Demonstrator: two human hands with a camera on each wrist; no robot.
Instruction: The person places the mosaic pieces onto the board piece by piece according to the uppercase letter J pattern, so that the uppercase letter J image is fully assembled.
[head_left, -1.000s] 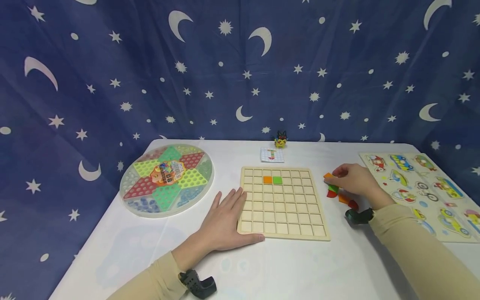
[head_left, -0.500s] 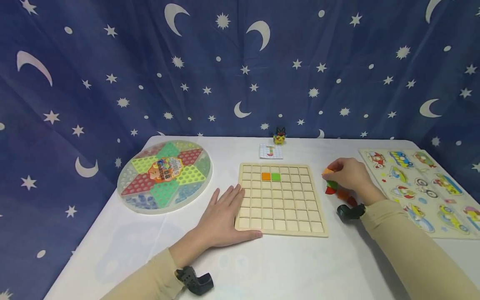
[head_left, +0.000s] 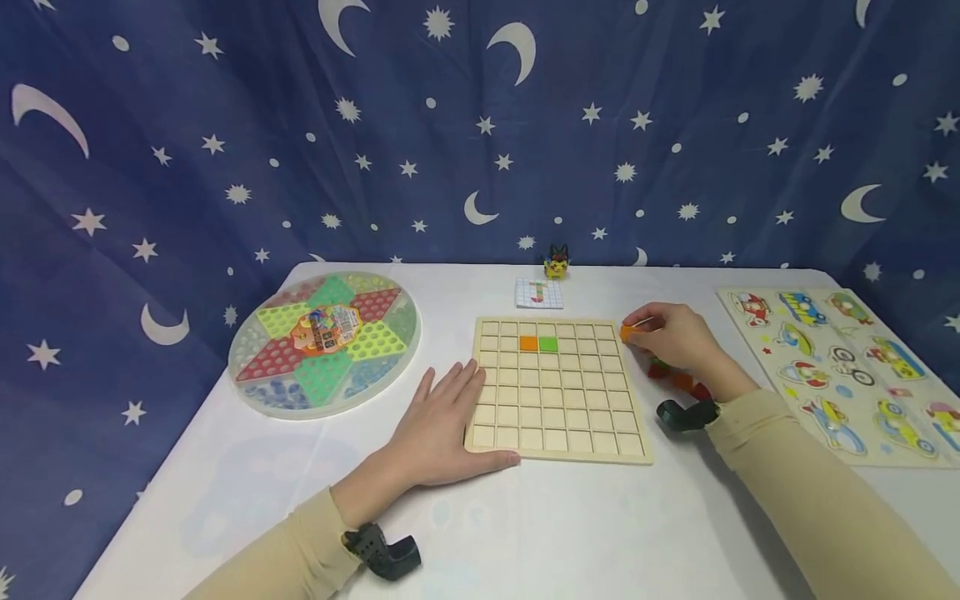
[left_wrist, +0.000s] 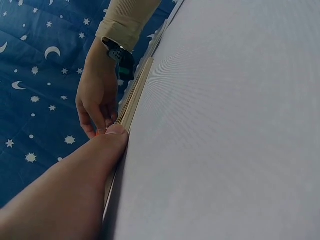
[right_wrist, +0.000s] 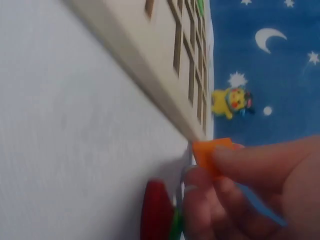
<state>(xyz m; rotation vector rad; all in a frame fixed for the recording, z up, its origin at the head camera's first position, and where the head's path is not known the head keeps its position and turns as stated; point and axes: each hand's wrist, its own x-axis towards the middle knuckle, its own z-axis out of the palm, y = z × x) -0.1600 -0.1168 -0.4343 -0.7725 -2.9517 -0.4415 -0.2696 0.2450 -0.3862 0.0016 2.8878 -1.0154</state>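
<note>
The wooden grid board [head_left: 551, 396] lies flat mid-table, with an orange square tile [head_left: 528, 343] and a green square tile [head_left: 548, 344] side by side in an upper row. My left hand [head_left: 435, 429] rests with spread, straight fingers at the board's left edge, its thumb along the near edge. Between thumb and fingertips my right hand [head_left: 675, 342] pinches another orange tile [right_wrist: 207, 152], just off the board's far right corner. Under that hand sit loose red, green and orange pieces, partly hidden; a red piece [right_wrist: 156, 212] shows close by in the right wrist view.
Behind the board lie a small pattern card [head_left: 538, 293] and a yellow toy figure [head_left: 557, 263]. A round Chinese checkers set [head_left: 326, 383] stands at left. On the right is a wooden picture puzzle [head_left: 817, 400]. A starry blue curtain [head_left: 375, 217] hangs behind the table.
My right hand has picked an orange tile from the loose pieces and moved it left to the board's far right corner. My left hand stays in place. The head view has tilted slightly.
</note>
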